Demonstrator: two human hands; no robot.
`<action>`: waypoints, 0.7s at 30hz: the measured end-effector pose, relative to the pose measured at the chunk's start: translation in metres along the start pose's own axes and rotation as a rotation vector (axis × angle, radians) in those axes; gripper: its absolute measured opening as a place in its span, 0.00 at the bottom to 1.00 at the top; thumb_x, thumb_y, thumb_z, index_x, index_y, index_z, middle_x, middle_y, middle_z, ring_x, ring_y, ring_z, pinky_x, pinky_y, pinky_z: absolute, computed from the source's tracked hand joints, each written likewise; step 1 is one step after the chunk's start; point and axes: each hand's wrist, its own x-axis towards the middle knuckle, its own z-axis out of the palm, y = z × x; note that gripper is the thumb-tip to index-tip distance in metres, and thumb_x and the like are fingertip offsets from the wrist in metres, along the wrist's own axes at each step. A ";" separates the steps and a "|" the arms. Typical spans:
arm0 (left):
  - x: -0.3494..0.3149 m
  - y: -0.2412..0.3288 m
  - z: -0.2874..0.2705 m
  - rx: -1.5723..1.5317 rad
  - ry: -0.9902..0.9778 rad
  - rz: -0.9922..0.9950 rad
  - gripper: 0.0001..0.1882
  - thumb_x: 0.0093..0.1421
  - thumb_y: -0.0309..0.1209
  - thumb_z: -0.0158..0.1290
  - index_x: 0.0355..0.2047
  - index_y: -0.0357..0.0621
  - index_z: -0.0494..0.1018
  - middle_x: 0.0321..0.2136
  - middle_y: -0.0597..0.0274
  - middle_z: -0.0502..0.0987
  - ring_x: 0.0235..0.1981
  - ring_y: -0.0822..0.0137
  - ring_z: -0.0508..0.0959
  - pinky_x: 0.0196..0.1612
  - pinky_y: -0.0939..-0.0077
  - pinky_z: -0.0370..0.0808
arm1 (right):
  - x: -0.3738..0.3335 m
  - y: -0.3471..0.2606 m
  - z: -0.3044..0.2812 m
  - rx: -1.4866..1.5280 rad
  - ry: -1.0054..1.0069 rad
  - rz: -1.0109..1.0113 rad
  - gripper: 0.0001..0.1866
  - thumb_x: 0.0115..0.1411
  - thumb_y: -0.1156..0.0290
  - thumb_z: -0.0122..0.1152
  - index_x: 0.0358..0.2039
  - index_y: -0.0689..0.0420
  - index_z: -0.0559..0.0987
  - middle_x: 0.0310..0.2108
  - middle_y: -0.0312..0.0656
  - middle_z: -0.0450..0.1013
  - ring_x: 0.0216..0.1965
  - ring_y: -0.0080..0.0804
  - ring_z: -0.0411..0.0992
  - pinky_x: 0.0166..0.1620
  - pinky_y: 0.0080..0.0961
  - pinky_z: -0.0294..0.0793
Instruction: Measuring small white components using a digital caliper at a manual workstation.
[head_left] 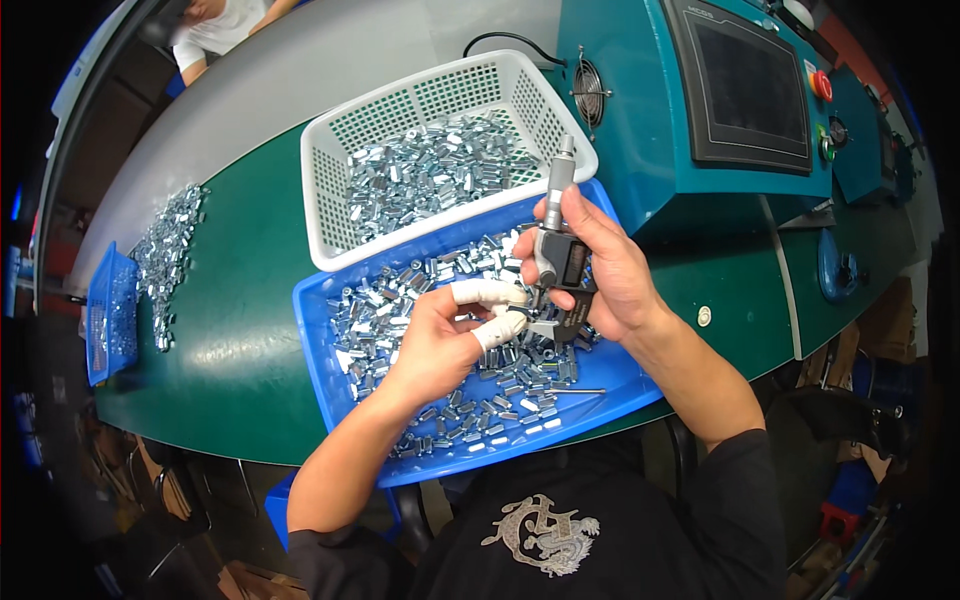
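Observation:
My right hand (622,275) is closed round a digital micrometer (552,252), its thimble pointing up and away and its small display turned toward me. My left hand (440,335) has white coverings on thumb and forefinger. Those two fingertips pinch a small metal hex standoff at the micrometer's jaws; most of the piece is hidden. Both hands are above a blue tray (400,470), in which many loose shiny hex standoffs (385,318) lie. A thin metal rod (578,391) rests at the tray's right side.
A white perforated basket (318,215) of similar pieces stands behind the tray, overlapping its far edge. To the left are a loose pile (168,245) and a small blue bin (98,315). A teal machine (640,130) with a screen stands at right. Another person (215,35) is across the table.

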 end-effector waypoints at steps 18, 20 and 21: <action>0.004 0.002 -0.028 0.555 0.349 0.225 0.15 0.52 0.27 0.60 0.41 0.40 0.75 0.34 0.60 0.76 0.27 0.73 0.75 0.29 0.78 0.74 | -0.001 0.000 0.003 -0.013 0.030 0.024 0.21 0.67 0.49 0.36 0.43 0.55 0.67 0.30 0.42 0.73 0.28 0.25 0.74 0.15 0.13 0.65; -0.001 -0.001 -0.018 1.162 0.259 0.314 0.17 0.48 0.30 0.61 0.39 0.39 0.76 0.28 0.57 0.74 0.29 0.60 0.76 0.33 0.70 0.74 | 0.000 0.000 0.003 -0.010 0.037 0.027 0.21 0.67 0.49 0.36 0.43 0.55 0.67 0.30 0.42 0.73 0.28 0.25 0.74 0.15 0.13 0.65; 0.000 -0.008 -0.016 1.242 0.286 0.325 0.16 0.48 0.30 0.61 0.38 0.39 0.76 0.28 0.57 0.74 0.31 0.57 0.75 0.35 0.66 0.74 | 0.000 0.000 0.004 -0.002 0.044 0.026 0.21 0.67 0.50 0.36 0.43 0.55 0.67 0.30 0.43 0.73 0.28 0.25 0.74 0.15 0.13 0.65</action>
